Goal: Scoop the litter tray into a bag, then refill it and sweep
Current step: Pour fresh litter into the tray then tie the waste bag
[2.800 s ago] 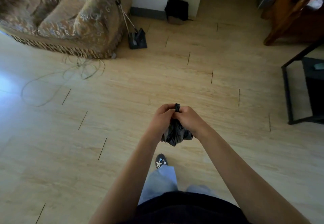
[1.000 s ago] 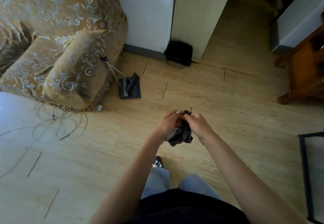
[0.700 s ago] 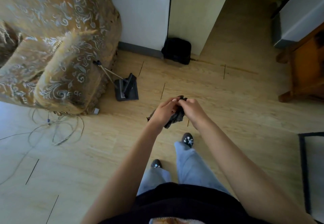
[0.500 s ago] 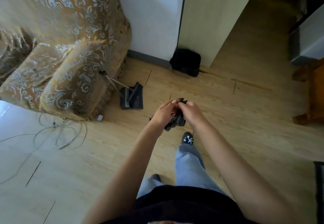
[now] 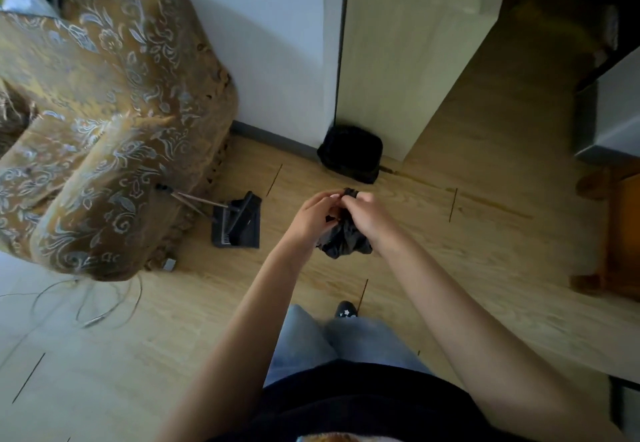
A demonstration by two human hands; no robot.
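Observation:
I hold a crumpled black plastic bag (image 5: 344, 239) in front of me with both hands. My left hand (image 5: 313, 218) and my right hand (image 5: 369, 216) pinch its gathered top, and the bunched body hangs below my fingers. A dark dustpan with a brush (image 5: 239, 225) rests on the wooden floor to the left, its long handles leaning against the sofa. A black bin lined with a black bag (image 5: 351, 154) stands against the wall corner just ahead. No litter tray shows in this view.
A gold floral sofa (image 5: 104, 123) fills the left. Loose cables (image 5: 86, 303) lie on the floor by its corner. A white wall and pale door panel (image 5: 398, 60) rise ahead, with a hallway to the right. A wooden furniture leg (image 5: 609, 233) stands at the right edge.
I have walked forward toward the wall corner, so the black bin, dustpan and sofa are closer. Both hands stay closed on the black bag, working its top.

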